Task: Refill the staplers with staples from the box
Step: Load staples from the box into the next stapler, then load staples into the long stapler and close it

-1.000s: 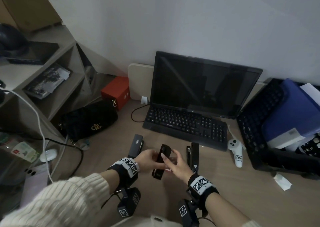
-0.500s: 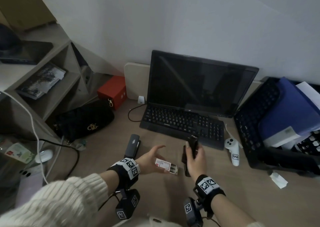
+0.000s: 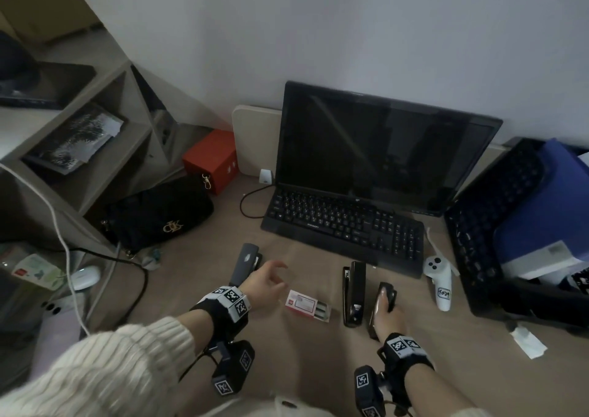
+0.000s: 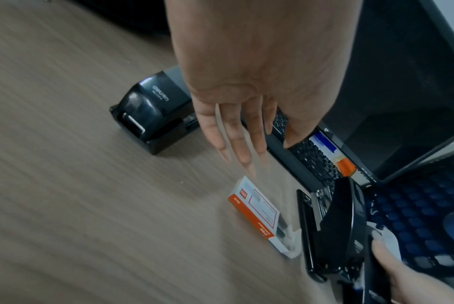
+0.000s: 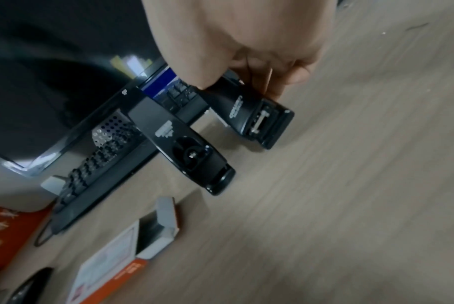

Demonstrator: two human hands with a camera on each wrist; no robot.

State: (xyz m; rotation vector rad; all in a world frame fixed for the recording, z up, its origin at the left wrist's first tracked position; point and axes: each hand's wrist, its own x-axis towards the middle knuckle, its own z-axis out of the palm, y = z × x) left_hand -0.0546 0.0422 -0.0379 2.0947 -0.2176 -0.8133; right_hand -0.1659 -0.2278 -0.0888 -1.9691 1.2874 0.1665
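Note:
Three staplers are on the desk. A grey-topped stapler [image 3: 246, 262] [image 4: 153, 111] lies at the left. A black stapler [image 3: 353, 292] [image 5: 189, 150] lies in the middle. To its right, my right hand [image 3: 384, 305] [image 5: 259, 78] grips a second black stapler [image 3: 387, 292] [image 5: 249, 111] from above, down at the desk surface. The red and white staple box [image 3: 307, 305] [image 4: 257, 209] [image 5: 132, 253] lies between the hands with its end flap open. My left hand [image 3: 271, 276] [image 4: 236, 144] hovers with straight fingers, holding nothing, just right of the grey stapler.
A black keyboard [image 3: 344, 225] and a dark monitor [image 3: 382, 149] stand behind the staplers. A white controller [image 3: 441, 276] and a black crate [image 3: 497, 225] are at the right. A black handbag [image 3: 159, 216], a red box [image 3: 212, 158] and cables are at the left.
Both hands held one black stapler at the middle. The left hand let go and moved left toward the grey stapler. The right hand carried the stapler right and lowered it beside the middle one.

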